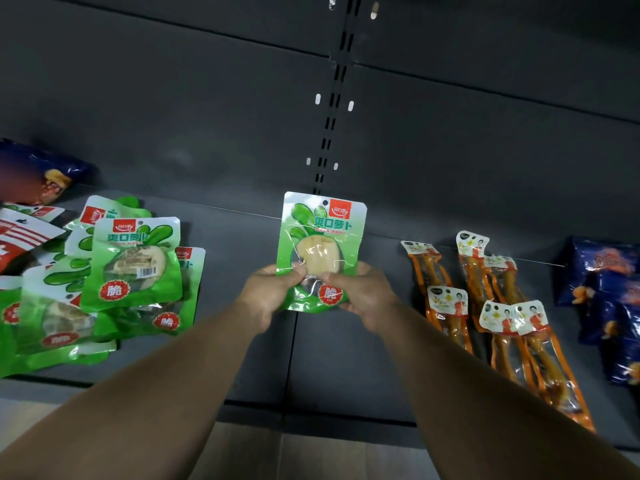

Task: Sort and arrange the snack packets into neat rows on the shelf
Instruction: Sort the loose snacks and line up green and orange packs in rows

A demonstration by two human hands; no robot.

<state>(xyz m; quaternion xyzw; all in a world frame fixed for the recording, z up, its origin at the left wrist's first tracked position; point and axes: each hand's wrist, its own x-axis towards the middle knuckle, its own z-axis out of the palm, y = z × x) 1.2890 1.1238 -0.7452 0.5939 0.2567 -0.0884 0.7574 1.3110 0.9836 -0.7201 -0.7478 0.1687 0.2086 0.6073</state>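
A green radish snack packet [322, 233] is held upright above the middle of the dark shelf [242, 341]. My left hand [268, 296] grips its lower left edge, thumb on the front. My right hand [360, 292] pinches its lower right side. To the left lies a loose pile of the same green packets [135, 265], overlapping one another. On the right lie several long orange packets [505, 317], roughly side by side.
Dark blue snack bags [609, 292] sit at the far right. A blue bag [45, 174] and red-and-white packets [20, 237] lie at the far left. A slotted upright [332, 109] runs up the grey back panel. The shelf's front edge [311, 410] is near my forearms.
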